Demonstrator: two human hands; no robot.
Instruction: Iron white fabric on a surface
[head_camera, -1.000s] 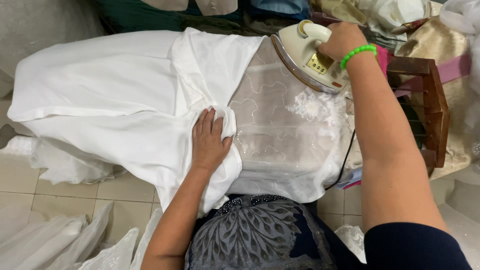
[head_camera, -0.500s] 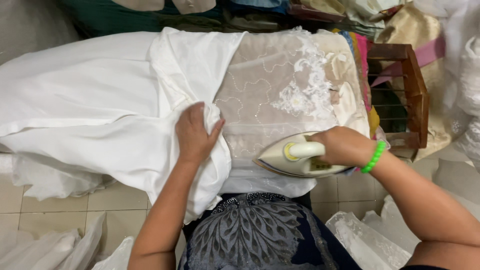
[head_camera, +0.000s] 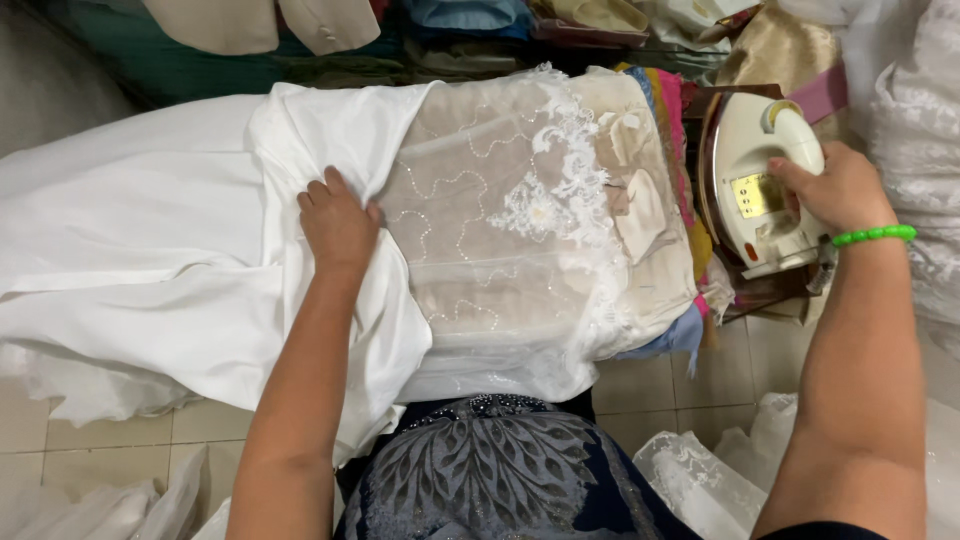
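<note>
Gripping the handle of a cream iron (head_camera: 762, 180), the right hand (head_camera: 838, 190) has its fingers curled shut around it, the iron standing off the board's far end. Left-hand (head_camera: 338, 222) fingers lie spread flat on white satin fabric (head_camera: 150, 230), just beside the sheer lace panel (head_camera: 500, 230).

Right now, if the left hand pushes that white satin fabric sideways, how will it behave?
Probably floppy: the white satin fabric already lies in soft folds and hangs off the board's edge. Its sheen suggests it is slippery, so it may slide and bunch under the left hand rather than move as one piece. The sheer lace panel beside it looks delicate and may snag.
</note>
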